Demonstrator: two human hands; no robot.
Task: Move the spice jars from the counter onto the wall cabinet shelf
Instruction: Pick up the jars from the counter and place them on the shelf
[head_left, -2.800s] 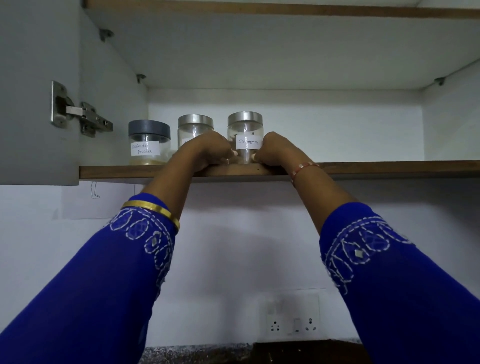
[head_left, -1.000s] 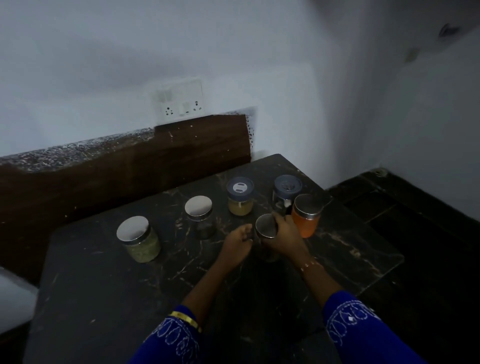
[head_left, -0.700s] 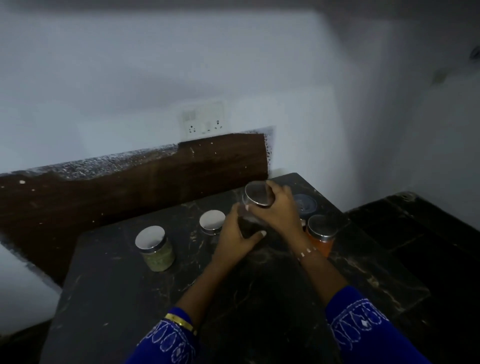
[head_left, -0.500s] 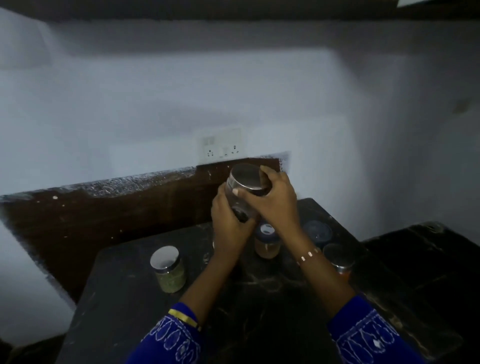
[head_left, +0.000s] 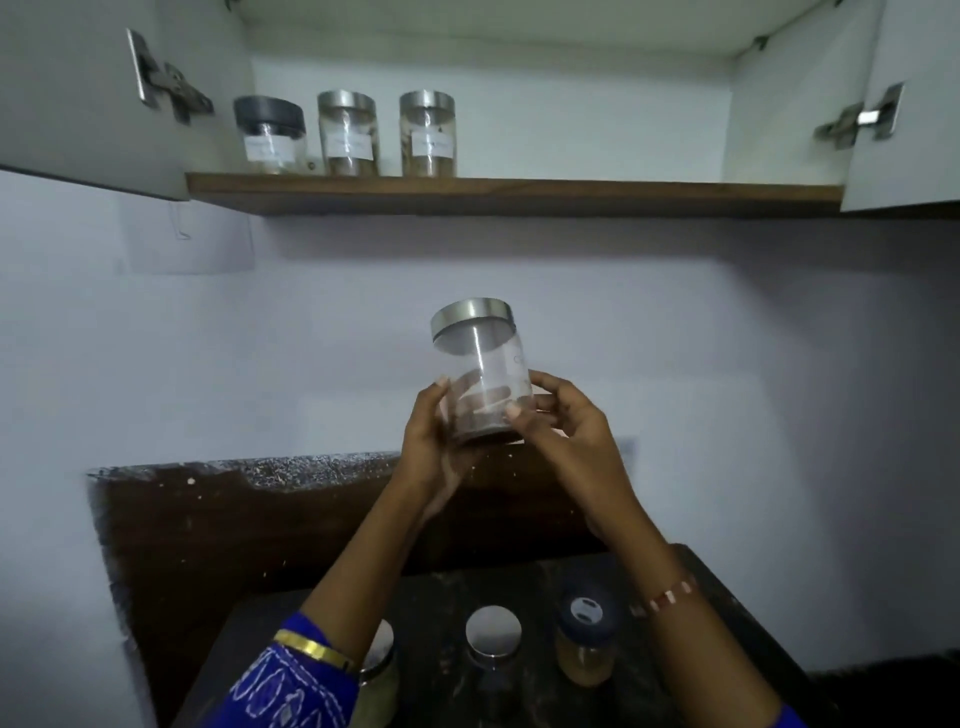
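Both hands share one grip: the left hand (head_left: 431, 441) and right hand (head_left: 561, 431) curl around the steel-lidded jar's (head_left: 480, 371) base, keeping it upright. The shelf (head_left: 519, 195) lies above this grip, the bench (head_left: 727, 613) below.

The wooden shelf (head_left: 571, 195) carries three labelled jars (head_left: 349, 134) in a row; the dark counter (head_left: 727, 623) carries three more jars (head_left: 492, 642).
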